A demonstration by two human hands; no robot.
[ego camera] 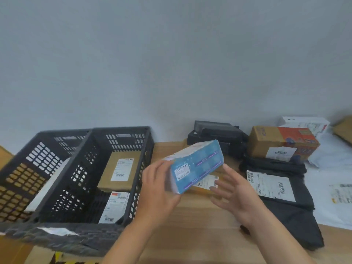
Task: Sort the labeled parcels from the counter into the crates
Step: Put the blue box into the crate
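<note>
Tilting up toward the right, a blue box (196,166) is held above the counter (190,235), between the right crate (142,164) and a heap of parcels. Its lower left end is gripped by the left hand (160,189), whose fingers are curled round the box's edge. The right hand (234,193) is held open beside the box's lower right side, fingers spread and straight, with nothing gripped. Whether its fingertip touches the box cannot be told.

Two dark slatted crates are seen side by side at the left. In the right crate a brown parcel (119,171) lies label up, and a white-labelled parcel (114,206) lies nearer, just beside it. In the left crate (22,168) a white parcel (47,185) is leaned against the dividing wall.

Under the blue box a flat brown parcel (205,182) with a white label is seen on the counter. Right of the hands a black bag (270,185) lies flat, label up, on further black bags. Behind it a carton (282,143) with orange print is set, with black cases (215,134) to its left against the wall. A white box (304,122) is seen behind the carton, and white mailers (333,155) are spread at the far right.
</note>
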